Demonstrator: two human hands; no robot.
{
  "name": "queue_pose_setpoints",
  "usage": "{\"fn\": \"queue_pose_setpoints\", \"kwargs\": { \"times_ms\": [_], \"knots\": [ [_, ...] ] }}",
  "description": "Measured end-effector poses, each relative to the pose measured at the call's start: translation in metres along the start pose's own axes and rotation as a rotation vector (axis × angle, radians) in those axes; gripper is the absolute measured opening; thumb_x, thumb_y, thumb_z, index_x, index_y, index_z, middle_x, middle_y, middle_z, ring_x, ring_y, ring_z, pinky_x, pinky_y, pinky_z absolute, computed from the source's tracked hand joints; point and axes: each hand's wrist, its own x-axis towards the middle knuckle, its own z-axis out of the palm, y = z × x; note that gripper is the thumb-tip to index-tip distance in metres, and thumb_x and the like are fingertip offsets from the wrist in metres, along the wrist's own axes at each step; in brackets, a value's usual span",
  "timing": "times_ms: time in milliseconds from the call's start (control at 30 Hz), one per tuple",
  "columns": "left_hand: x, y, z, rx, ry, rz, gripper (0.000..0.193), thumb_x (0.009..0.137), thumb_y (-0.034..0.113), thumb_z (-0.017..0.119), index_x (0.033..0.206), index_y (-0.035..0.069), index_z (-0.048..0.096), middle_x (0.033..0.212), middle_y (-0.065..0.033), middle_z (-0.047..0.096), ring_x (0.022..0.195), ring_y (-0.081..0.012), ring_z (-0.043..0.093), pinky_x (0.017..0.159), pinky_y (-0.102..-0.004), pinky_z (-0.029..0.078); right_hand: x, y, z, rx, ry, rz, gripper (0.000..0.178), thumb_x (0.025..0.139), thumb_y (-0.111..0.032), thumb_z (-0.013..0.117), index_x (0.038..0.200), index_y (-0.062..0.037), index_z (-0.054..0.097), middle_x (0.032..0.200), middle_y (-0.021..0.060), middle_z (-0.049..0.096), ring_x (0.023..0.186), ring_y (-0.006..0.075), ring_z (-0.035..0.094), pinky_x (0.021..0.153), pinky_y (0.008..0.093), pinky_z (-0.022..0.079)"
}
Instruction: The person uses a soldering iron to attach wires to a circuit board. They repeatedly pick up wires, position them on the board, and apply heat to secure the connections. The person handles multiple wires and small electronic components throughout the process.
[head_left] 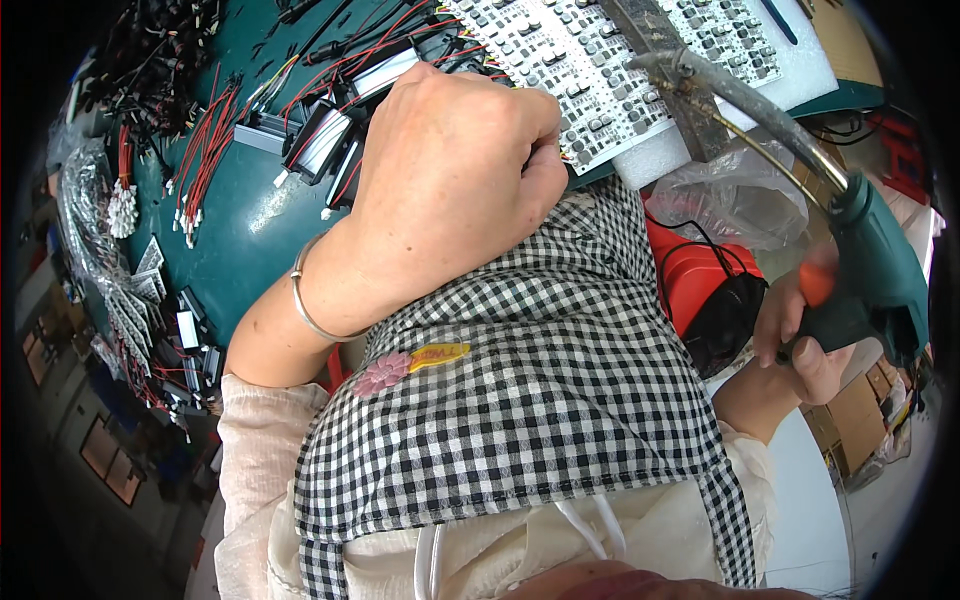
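My left hand [450, 165] is closed over the near edge of the work table, its thumb and forefinger curled together. What it pinches, if anything, is hidden behind the fingers. Just right of it lies a panel of white circuit boards [570, 85] dotted with small dark parts. On its other side are silver and black metal cases [325, 140] with red and black wires. My right hand [818, 370] grips a green soldering gun [868, 240] by its handle. The gun's long metal barrel points up and left, its tip above the boards near a dark metal bar [675, 85].
White foam [655, 155] lies under the boards. Bundles of red wires [200, 165] and black cables [150, 60] cover the table's left side, with plastic-wrapped strips [125, 305] along its edge. Below the right edge are a clear plastic bag [745, 195] and a red container [690, 270].
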Motion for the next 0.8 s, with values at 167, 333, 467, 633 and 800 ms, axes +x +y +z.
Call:
{"fn": "queue_pose_setpoints", "kwargs": {
  "times_ms": [167, 333, 467, 633, 800],
  "knots": [
    [0.0, -0.001, 0.0, -0.006, -0.002, 0.001, 0.006, 0.069, 0.004, 0.068, 0.065, 0.005, 0.063, 0.051, -0.0059, 0.055, 0.043, -0.0189, 0.053, 0.048, -0.03, 0.041, 0.009, 0.003, 0.01, -0.011, 0.037, -0.042, 0.078, 0.077, -0.016, 0.071, 0.135, 0.0143, 0.029, 0.072, 0.0052, 0.048, 0.042, 0.0117, 0.047, 0.037, 0.0214, 0.04],
    [-0.001, 0.002, 0.0, 0.021, 0.013, -0.001, 0.007, 0.069, 0.004, 0.068, 0.065, 0.005, 0.063, 0.051, -0.0057, 0.055, 0.044, -0.0195, 0.054, 0.049, -0.0317, 0.04, 0.016, 0.009, 0.008, -0.035, -0.009, -0.069, 0.08, 0.077, -0.017, 0.071, 0.137, 0.0148, 0.027, 0.074, 0.0052, 0.048, 0.042, 0.0113, 0.046, 0.038, 0.022, 0.039],
    [0.0, 0.003, -0.002, 0.026, -0.005, -0.004, 0.006, 0.069, 0.005, 0.068, 0.065, 0.006, 0.063, 0.051, -0.0058, 0.055, 0.045, -0.0201, 0.054, 0.05, -0.0323, 0.04, 0.017, 0.011, 0.013, -0.04, 0.009, -0.073, 0.081, 0.077, -0.017, 0.071, 0.137, 0.0149, 0.027, 0.074, 0.0053, 0.048, 0.043, 0.0111, 0.046, 0.038, 0.0222, 0.039],
    [-0.002, 0.002, -0.001, 0.044, -0.004, -0.002, 0.006, 0.07, 0.006, 0.068, 0.066, 0.006, 0.064, 0.051, -0.0059, 0.056, 0.046, -0.0214, 0.055, 0.05, -0.0332, 0.04, 0.021, 0.015, 0.014, -0.047, -0.001, -0.111, 0.082, 0.077, -0.017, 0.07, 0.138, 0.0144, 0.026, 0.077, 0.0059, 0.048, 0.045, 0.0108, 0.046, 0.039, 0.022, 0.039],
    [-0.004, 0.003, -0.005, 0.071, -0.01, 0.007, 0.005, 0.071, 0.008, 0.07, 0.069, 0.008, 0.065, 0.052, -0.0046, 0.054, 0.05, -0.0214, 0.054, 0.055, -0.0347, 0.04, 0.027, 0.015, 0.021, -0.068, 0.078, -0.141, 0.085, 0.072, -0.017, 0.075, 0.137, 0.0138, 0.029, 0.076, 0.0066, 0.048, 0.046, 0.0115, 0.047, 0.039, 0.0225, 0.041]
  ]
}}
